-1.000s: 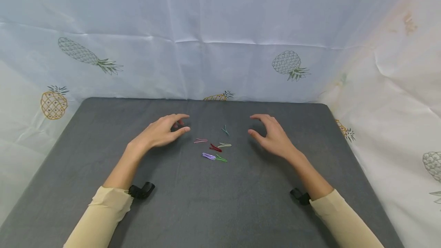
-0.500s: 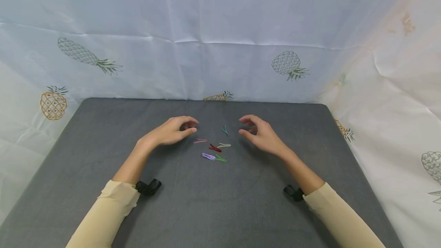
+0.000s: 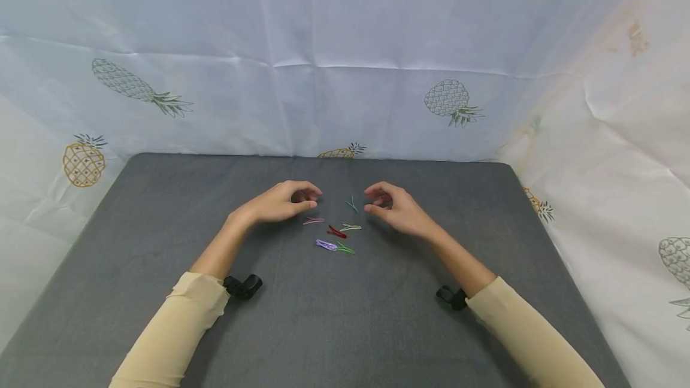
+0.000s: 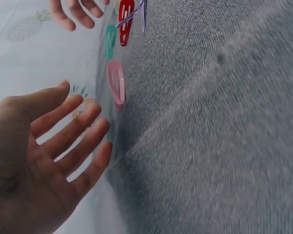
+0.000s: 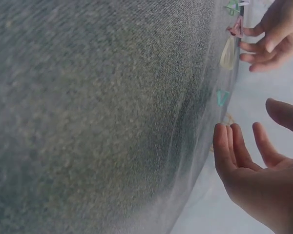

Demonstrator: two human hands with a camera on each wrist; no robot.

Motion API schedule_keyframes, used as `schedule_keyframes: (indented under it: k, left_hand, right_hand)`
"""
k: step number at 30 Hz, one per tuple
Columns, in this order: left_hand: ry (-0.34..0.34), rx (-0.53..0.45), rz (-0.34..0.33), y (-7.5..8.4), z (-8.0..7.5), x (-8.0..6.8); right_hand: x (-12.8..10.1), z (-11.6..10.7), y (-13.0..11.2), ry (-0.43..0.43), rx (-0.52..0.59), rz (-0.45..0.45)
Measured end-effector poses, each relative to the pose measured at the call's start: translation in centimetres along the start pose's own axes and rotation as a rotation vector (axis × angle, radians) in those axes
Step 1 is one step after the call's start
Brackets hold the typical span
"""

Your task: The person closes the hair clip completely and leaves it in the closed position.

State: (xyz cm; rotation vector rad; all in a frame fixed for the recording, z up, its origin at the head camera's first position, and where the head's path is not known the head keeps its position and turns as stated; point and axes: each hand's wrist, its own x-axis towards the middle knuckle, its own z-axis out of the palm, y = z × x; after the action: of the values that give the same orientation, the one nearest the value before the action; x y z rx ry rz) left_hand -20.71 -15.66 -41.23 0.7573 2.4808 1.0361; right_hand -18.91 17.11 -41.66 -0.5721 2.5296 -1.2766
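Fingers (image 3: 307,187) of the left hand (image 3: 277,202) are loosely curved and hold nothing, poised above the bench (image 3: 162,208) just left of a scatter of small hair clips; from the left wrist they show spread and fairly straight, palm bare. Those of the right hand (image 3: 396,208) are relaxed the same way, thumb apart from the rest, gripping nothing, just right of the clips.

Behind and to both sides hangs a pale, creased backdrop sheet (image 3: 345,52), thin and slightly glossy, printed with outlined pineapples. It borders the bench, a broad dark grey top with rounded far corners and a fine woven, felt-like grain that the wrist views show clearly. Cream sleeves (image 3: 194,316) of smooth stretch cloth cover both forearms, each with a small black strap mount at the cuff.

Between the hands lie the clips, flat, slim teardrop shapes with a hard sheen. The purple clip (image 3: 326,245) touches the green clip (image 3: 346,249) nearest the person; the dark red clip (image 3: 336,232) meets the cream clip (image 3: 351,227) just beyond. The pink clip (image 3: 314,220) lies just beside the left fingertips, and the teal clip (image 3: 352,203) sits farthest, between the two hands.
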Motion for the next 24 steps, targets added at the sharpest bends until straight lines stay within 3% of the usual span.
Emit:
schedule_keyframes:
  k: [11,24]
  left_hand:
    - [-0.051,-0.073,0.057,-0.5,1.4,2.5]
    - [-0.096,-0.093,0.083,-0.2,1.8,4.7]
  right_hand:
    - [0.9,0.9,-0.2,-0.014,-0.011,0.056]
    - [1.7,2.0,0.9,0.001,-0.053,0.089]
